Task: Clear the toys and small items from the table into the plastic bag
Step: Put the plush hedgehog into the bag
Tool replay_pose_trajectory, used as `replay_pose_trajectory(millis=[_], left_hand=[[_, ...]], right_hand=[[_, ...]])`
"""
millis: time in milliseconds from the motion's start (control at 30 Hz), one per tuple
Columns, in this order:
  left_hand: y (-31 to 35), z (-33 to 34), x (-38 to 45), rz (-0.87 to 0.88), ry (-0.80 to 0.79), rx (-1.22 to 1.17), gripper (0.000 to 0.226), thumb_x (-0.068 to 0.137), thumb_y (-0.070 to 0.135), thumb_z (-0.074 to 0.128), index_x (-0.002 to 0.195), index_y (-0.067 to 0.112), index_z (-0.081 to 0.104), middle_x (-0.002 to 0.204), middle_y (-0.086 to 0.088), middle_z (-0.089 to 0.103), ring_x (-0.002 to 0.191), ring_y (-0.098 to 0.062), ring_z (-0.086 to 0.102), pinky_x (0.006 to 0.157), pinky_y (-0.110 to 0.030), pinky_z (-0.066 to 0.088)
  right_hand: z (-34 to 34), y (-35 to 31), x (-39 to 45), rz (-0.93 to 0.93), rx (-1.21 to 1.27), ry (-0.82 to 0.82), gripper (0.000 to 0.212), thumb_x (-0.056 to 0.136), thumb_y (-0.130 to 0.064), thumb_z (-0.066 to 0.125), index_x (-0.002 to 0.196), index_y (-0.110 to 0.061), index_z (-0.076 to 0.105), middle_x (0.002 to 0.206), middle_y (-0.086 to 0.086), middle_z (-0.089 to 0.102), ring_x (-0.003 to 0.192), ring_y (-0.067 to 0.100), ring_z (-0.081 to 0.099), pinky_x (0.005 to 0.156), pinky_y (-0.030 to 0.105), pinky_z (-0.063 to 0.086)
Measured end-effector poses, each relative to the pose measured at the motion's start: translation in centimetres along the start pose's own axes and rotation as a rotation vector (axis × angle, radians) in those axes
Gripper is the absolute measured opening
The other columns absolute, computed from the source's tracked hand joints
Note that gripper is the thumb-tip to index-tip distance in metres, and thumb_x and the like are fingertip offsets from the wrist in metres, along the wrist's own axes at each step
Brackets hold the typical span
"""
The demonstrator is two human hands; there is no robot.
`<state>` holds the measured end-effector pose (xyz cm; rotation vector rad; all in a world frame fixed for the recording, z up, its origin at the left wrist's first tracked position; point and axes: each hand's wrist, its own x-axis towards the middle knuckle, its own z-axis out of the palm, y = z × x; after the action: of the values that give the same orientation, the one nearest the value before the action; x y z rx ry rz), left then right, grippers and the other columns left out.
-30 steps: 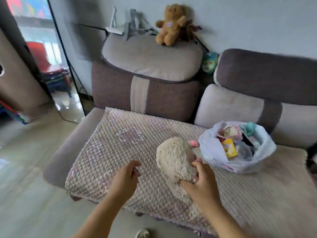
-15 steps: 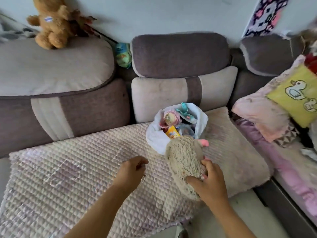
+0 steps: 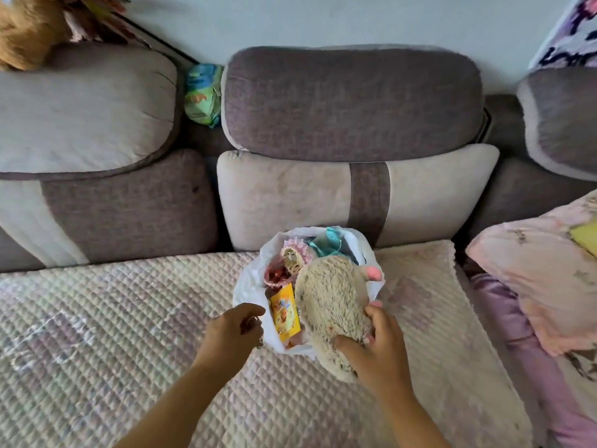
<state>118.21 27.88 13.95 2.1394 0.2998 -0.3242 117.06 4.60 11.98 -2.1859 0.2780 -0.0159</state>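
A white plastic bag (image 3: 250, 286) stands open on the quilted sofa cover, against the backrest. Inside it lie a doll with a pink bonnet (image 3: 292, 257), a yellow packet (image 3: 285, 313) and teal items (image 3: 326, 245). My right hand (image 3: 376, 349) grips a cream plush hedgehog (image 3: 329, 295) by its lower end; the toy's upper end with its pink ear lies over the bag's right rim. My left hand (image 3: 234, 331) is curled at the bag's left front rim and pinches something small and metallic there.
A brown teddy bear (image 3: 22, 30) sits on the left sofa cushion top. A green and blue pouch (image 3: 202, 92) is wedged between two backrests. Pink pillows and bedding (image 3: 542, 279) crowd the right side. The quilted cover (image 3: 97, 334) stretches left.
The view has swung right from the sofa's left end. My right hand has carried the plush hedgehog over to the bag and onto its opening. My left hand has moved up to the bag's rim.
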Motion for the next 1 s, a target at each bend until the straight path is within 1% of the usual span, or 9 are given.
replay_pose_trajectory(millis=[167,300,367,433,533,700,800,900,1000], left_hand=[[3.1,5.0,4.6,-0.164,0.125,-0.046,0.023,0.079,0.008,0.066,0.077,0.030,0.059,0.075,0.000,0.065,0.072,-0.017,0.061,0.063,-0.027,0.049],[3.5,7.7,7.2,-0.200,0.173,-0.048,0.023,0.078,0.008,0.067,0.079,0.031,0.061,0.072,0.004,0.064,0.065,-0.004,0.058,0.057,-0.014,0.045],[3.6,8.7,8.3,-0.212,0.175,-0.060,0.025,0.078,0.006,0.066,0.080,0.030,0.061,0.070,0.003,0.063,0.059,0.002,0.056,0.053,-0.009,0.044],[3.4,9.4,9.5,-0.234,0.174,-0.047,0.027,0.079,0.007,0.064,0.079,0.033,0.060,0.068,0.005,0.062,0.060,-0.002,0.057,0.057,-0.014,0.046],[2.9,9.8,11.3,-0.257,0.166,-0.031,0.026,0.081,0.008,0.062,0.081,0.034,0.059,0.069,0.006,0.063,0.066,-0.011,0.060,0.054,-0.010,0.042],[2.1,9.5,14.7,-0.278,0.201,-0.025,0.021,0.083,0.010,0.060,0.090,0.029,0.061,0.074,0.006,0.063,0.059,-0.008,0.056,0.046,-0.009,0.042],[1.8,9.2,17.3,-0.285,0.228,0.031,0.014,0.084,0.014,0.059,0.095,0.020,0.065,0.078,0.002,0.064,0.069,-0.015,0.058,0.059,-0.023,0.046],[1.5,9.3,20.1,-0.261,0.242,0.040,0.017,0.083,0.013,0.059,0.097,0.019,0.067,0.083,0.001,0.064,0.076,-0.016,0.057,0.064,-0.023,0.043],[1.0,10.0,22.8,-0.249,0.223,0.051,0.022,0.083,0.011,0.057,0.101,0.019,0.066,0.088,0.001,0.064,0.078,-0.015,0.057,0.062,-0.021,0.042]], right_hand=[[-0.5,2.3,9.7,-0.074,0.019,-0.149,0.052,0.060,-0.040,0.070,0.105,-0.032,0.047,0.096,-0.010,0.047,0.092,0.006,0.047,0.070,0.019,0.039],[1.1,3.6,15.6,-0.073,0.042,-0.189,0.050,0.064,-0.035,0.074,0.107,-0.025,0.051,0.094,-0.001,0.049,0.089,0.013,0.050,0.070,0.024,0.041],[2.1,5.1,17.7,-0.052,-0.061,-0.196,0.051,0.067,-0.031,0.074,0.112,-0.020,0.052,0.098,0.005,0.050,0.096,0.023,0.049,0.077,0.033,0.043],[2.9,6.9,18.7,-0.018,-0.253,-0.204,0.054,0.070,-0.025,0.073,0.119,-0.016,0.052,0.107,0.013,0.050,0.106,0.031,0.046,0.084,0.036,0.042],[4.1,8.7,18.7,0.011,-0.504,-0.217,0.052,0.071,-0.021,0.069,0.120,-0.017,0.051,0.112,0.017,0.047,0.106,0.035,0.044,0.077,0.039,0.045],[5.9,8.5,18.2,-0.033,-0.752,-0.253,0.061,0.072,-0.044,0.070,0.120,-0.017,0.043,0.119,0.015,0.044,0.106,0.033,0.044,0.074,0.040,0.047],[5.5,7.7,18.0,-0.006,-0.678,-0.153,0.070,0.064,-0.057,0.071,0.115,-0.016,0.046,0.113,0.016,0.048,0.102,0.036,0.048,0.078,0.044,0.044],[5.1,7.5,17.9,-0.030,-0.442,-0.018,0.072,0.059,-0.044,0.081,0.115,-0.010,0.049,0.120,0.019,0.048,0.108,0.041,0.046,0.084,0.051,0.043],[5.4,7.4,17.8,-0.085,-0.329,-0.011,0.080,0.065,-0.029,0.081,0.132,-0.010,0.043,0.137,0.023,0.037,0.123,0.041,0.035,0.095,0.053,0.038]])
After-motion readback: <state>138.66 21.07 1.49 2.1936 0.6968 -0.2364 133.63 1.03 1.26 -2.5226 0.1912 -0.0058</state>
